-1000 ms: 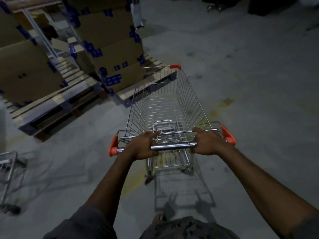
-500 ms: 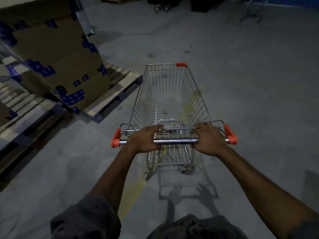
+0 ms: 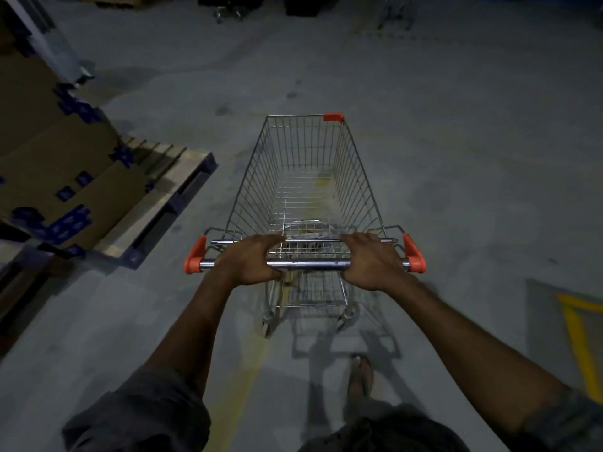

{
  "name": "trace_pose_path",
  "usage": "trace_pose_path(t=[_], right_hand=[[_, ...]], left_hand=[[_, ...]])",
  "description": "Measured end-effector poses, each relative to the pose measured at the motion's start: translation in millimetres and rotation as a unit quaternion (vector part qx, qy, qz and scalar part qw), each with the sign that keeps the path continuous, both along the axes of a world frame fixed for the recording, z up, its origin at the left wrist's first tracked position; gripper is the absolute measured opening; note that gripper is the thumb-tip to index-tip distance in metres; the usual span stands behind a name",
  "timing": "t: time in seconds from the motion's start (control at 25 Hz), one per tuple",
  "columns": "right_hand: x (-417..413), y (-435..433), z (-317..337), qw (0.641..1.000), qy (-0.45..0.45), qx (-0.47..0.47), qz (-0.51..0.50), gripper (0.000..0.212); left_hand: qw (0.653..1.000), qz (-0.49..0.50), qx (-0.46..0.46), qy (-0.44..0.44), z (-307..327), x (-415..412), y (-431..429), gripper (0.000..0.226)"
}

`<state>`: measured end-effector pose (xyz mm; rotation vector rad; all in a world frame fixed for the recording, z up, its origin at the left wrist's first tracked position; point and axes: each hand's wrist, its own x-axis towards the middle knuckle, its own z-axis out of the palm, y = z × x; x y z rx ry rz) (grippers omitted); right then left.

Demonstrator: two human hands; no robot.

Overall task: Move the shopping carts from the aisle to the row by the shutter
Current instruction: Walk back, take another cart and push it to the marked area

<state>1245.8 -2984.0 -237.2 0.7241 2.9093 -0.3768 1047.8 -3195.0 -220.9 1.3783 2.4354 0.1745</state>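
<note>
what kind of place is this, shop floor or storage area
Most likely a warehouse or store back room, not a shop floor: brown cardboard boxes with blue labels stacked on a wooden pallet, a bare grey concrete floor with faded yellow painted lines, and dim lighting.

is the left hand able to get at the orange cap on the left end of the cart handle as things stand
Probably yes. The left hand grips the handle bar beside the orange cap, with only bare bar between them; it could slide over, though it must loosen its grip first.
</note>
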Motion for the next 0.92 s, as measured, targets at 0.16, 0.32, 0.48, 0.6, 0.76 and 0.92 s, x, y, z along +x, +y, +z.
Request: trace_pose_path(t=[0.16, 0.32, 0.48, 0.6, 0.76, 0.92], right_hand=[[-15, 25, -7, 0.999, 0.019, 0.031, -0.020, 0.083], [-31, 62, -9, 0.998, 0.024, 0.052, -0.037, 0.077], [-43, 110, -10, 0.996, 0.025, 0.062, -0.054, 0.072], [-53, 151, -6, 0.995, 0.024, 0.058, -0.073, 0.071], [-65, 205, -3, 0.994, 0.034, 0.054, -0.093, 0.072], [-83, 263, -7, 0.989, 0.043, 0.064, -0.123, 0.076]], left_hand=[[1.000, -0.004, -0.015, -0.005, -1, -26, 41, 0.097], [1.000, -0.013, -0.023, -0.008, 1, -50, 91, 0.098], [0.999, -0.018, -0.025, -0.013, 0, -67, 150, 0.100], [0.999, -0.039, -0.016, -0.014, 1, -79, 198, 0.098], [0.998, -0.053, -0.013, -0.018, 2, -98, 261, 0.098], [0.997, -0.075, -0.008, -0.011, -3, -121, 327, 0.095]])
